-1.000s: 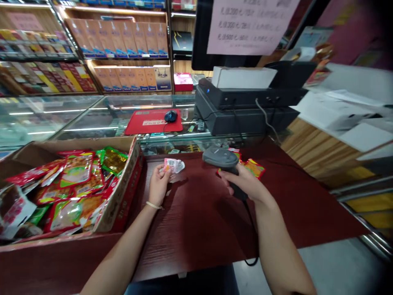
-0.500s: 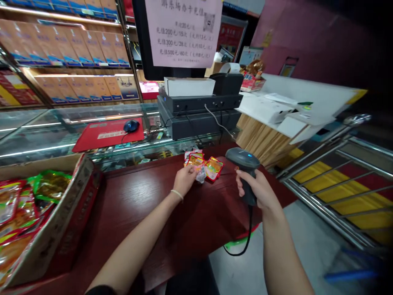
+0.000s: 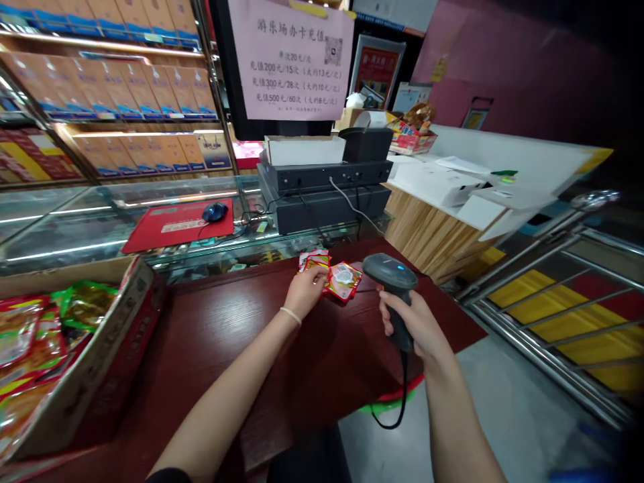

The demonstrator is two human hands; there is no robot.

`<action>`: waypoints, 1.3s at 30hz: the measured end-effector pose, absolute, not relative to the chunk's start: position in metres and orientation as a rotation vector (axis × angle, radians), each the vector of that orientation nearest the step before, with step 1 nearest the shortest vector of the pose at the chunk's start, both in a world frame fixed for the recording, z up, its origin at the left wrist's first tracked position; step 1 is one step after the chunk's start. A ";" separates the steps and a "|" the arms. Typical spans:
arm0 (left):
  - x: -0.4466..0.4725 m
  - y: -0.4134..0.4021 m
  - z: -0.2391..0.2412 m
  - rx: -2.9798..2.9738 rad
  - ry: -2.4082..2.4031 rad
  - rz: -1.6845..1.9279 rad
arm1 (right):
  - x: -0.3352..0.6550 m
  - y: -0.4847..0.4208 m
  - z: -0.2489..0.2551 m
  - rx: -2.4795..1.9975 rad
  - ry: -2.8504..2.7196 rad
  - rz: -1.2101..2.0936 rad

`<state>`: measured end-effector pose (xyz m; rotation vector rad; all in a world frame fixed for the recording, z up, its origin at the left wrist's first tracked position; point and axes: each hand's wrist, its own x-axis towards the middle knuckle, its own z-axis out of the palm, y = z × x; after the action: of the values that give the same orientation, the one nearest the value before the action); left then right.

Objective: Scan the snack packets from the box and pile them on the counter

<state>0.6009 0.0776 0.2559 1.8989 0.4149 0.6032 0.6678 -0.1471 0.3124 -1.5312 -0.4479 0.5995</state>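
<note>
My right hand (image 3: 420,325) is wrapped round the grip of a dark barcode scanner (image 3: 390,272), held above the brown tabletop (image 3: 226,362) with its black cable (image 3: 404,392) hanging down. My left hand (image 3: 306,292), wearing a thin pale wristband, has its fingers bent and pinched at a red-edged snack packet (image 3: 314,258); the fingertips are partly hidden. Just right of these fingers lies another red-edged snack packet (image 3: 346,290), with a small clear-and-white packet (image 3: 345,276) on top of it.
An open cardboard box (image 3: 133,295) of snack packets stands at left. Behind the tabletop are a glass counter (image 3: 100,225), a red mat (image 3: 145,228) with a mouse (image 3: 215,212), a cash drawer (image 3: 327,209) and a monitor bearing a pink sign (image 3: 294,74). A metal railing (image 3: 528,268) runs along the right.
The small clear-and-white packet has left my left hand and lies on the right-hand snack packet. My left fingers have shifted to the left packets. The scanner has moved slightly left and down in view.
</note>
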 end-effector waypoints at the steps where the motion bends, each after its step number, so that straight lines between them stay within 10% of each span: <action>1: 0.587 0.078 0.262 1.912 0.418 0.626 | 0.665 -0.142 0.313 -1.521 -0.451 0.610; 19: 0.245 0.176 0.364 1.946 1.061 1.175 | 0.525 0.014 0.340 -1.429 -0.914 1.038; 39: 0.240 0.272 0.326 2.690 1.247 -0.352 | 0.463 0.057 0.335 -1.426 -0.943 1.134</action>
<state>0.2397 0.2718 0.3257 2.6898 1.2475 -0.3521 0.4633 0.0573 0.3348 -1.4264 -0.9432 1.1337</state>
